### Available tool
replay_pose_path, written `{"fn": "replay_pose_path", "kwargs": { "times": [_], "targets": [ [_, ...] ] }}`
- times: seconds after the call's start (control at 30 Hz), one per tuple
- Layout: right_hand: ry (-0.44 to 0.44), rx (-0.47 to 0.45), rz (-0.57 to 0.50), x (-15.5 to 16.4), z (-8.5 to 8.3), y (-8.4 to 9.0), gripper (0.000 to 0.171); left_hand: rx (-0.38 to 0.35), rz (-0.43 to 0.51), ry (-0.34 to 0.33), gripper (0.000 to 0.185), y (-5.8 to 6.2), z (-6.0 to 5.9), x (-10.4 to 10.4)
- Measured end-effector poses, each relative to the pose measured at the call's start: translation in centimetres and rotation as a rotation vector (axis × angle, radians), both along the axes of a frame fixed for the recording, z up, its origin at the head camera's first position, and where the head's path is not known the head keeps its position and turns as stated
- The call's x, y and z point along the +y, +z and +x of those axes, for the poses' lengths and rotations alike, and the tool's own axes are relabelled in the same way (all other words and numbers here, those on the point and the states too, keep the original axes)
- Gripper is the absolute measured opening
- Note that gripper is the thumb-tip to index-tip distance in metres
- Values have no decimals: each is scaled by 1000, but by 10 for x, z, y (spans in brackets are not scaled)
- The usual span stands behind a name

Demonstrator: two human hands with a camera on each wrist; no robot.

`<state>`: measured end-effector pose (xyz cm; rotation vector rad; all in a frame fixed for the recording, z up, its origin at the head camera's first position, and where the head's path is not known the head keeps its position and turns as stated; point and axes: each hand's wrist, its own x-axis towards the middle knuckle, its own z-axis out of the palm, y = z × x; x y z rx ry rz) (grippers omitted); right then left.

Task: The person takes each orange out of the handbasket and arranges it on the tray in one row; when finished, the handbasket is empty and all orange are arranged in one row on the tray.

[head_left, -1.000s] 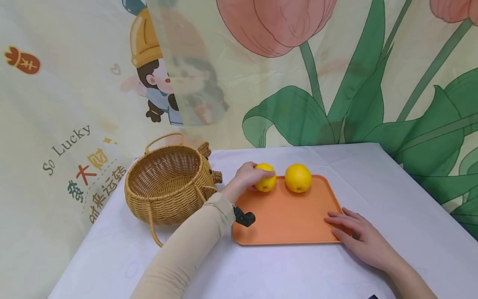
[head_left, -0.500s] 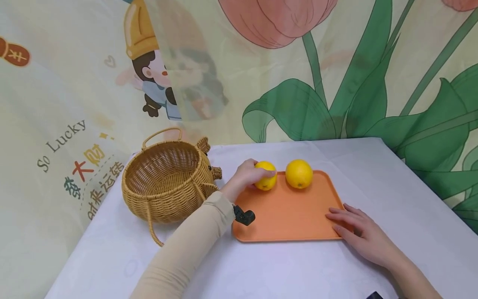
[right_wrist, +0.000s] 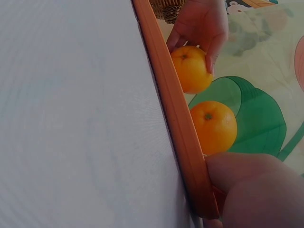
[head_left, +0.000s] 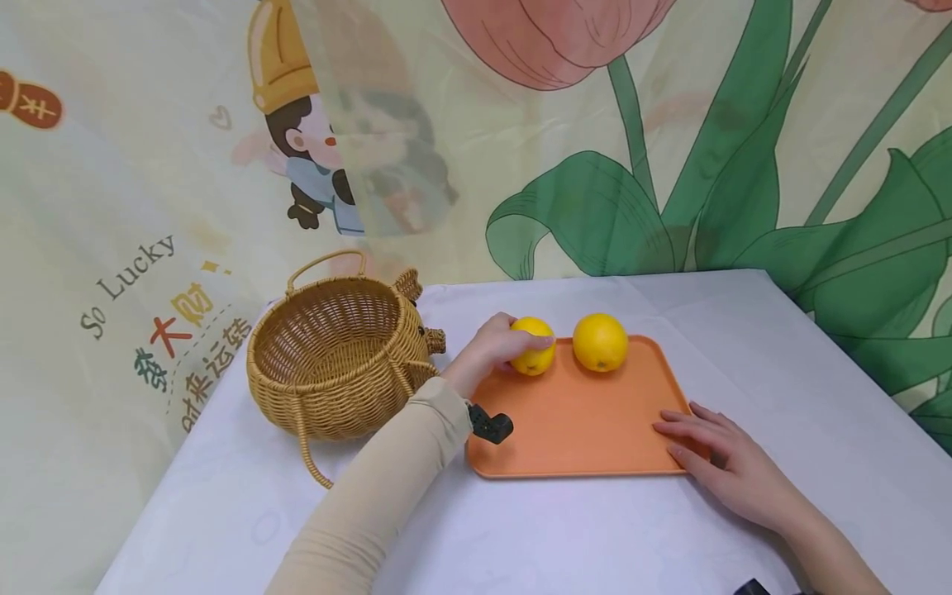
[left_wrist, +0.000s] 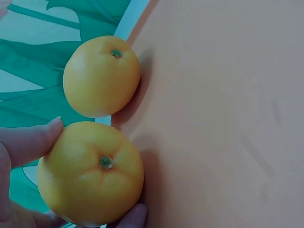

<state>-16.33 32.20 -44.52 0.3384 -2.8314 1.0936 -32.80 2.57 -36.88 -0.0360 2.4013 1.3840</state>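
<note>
Two yellow-orange citrus fruits sit at the far edge of an orange tray on a white-covered table. My left hand curls its fingers and thumb round the left fruit. The right fruit stands free beside it. My right hand lies flat with straight fingers on the tray's near right corner; in the right wrist view the right thumb presses the tray rim.
A woven wicker basket with handles stands empty to the left of the tray. A printed cloth backdrop hangs behind the table. A small black device sits on my left wrist over the tray's near left corner.
Only the head camera has shifted slightly. The left hand still grips the left fruit and the right hand still rests on the tray corner.
</note>
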Motion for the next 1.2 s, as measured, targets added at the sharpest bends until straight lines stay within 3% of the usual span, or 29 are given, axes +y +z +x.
{"fn": "replay_pose_path", "kwargs": {
  "times": [0.43,0.87,1.2],
  "targets": [
    [10,-1,2,1,0,-3,32,-16,60,11,62,-3,3,-3],
    [4,-6,11,0,-2,-3,33,26,31,16,63,0,5,-2],
    [3,-21,3,-1,-1,-4,32,-5,27,15,68,2,6,-1]
  ]
}}
